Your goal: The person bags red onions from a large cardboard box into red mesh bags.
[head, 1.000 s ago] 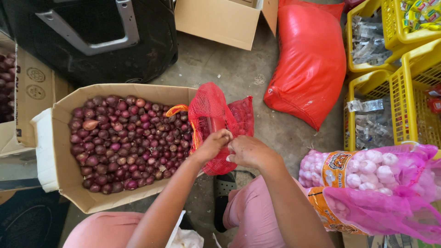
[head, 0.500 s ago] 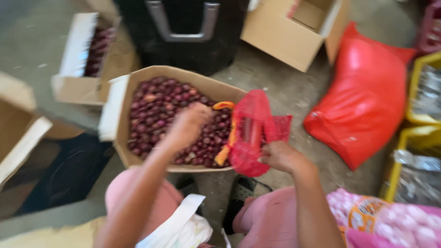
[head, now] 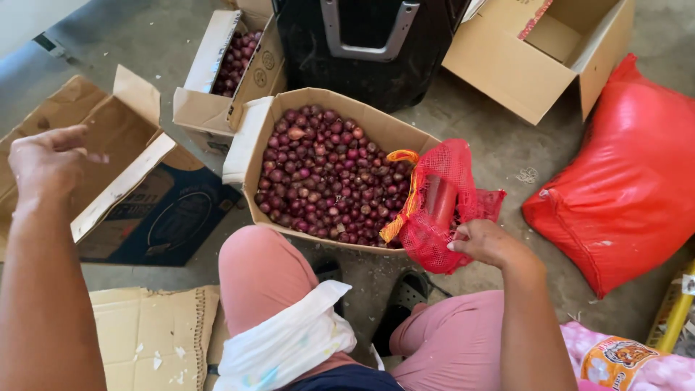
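Holding the red plastic mesh bag [head: 441,210] by its lower edge, the right hand [head: 486,242] had its fingers closed on the netting, just beside the open brown cardboard box of small purple-red onions [head: 322,174]. The bag stood nearly upright, its mouth turned toward the box. The left hand [head: 45,161] was lifted far to the left, fingers loosely curled and holding nothing visible, above a flattened cardboard box [head: 134,185]. The right hand was the nearer to the onions.

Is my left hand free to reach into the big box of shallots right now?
Probably yes: the left hand is empty and raised over the flattened carton; the shallot box is open-topped with nothing between.
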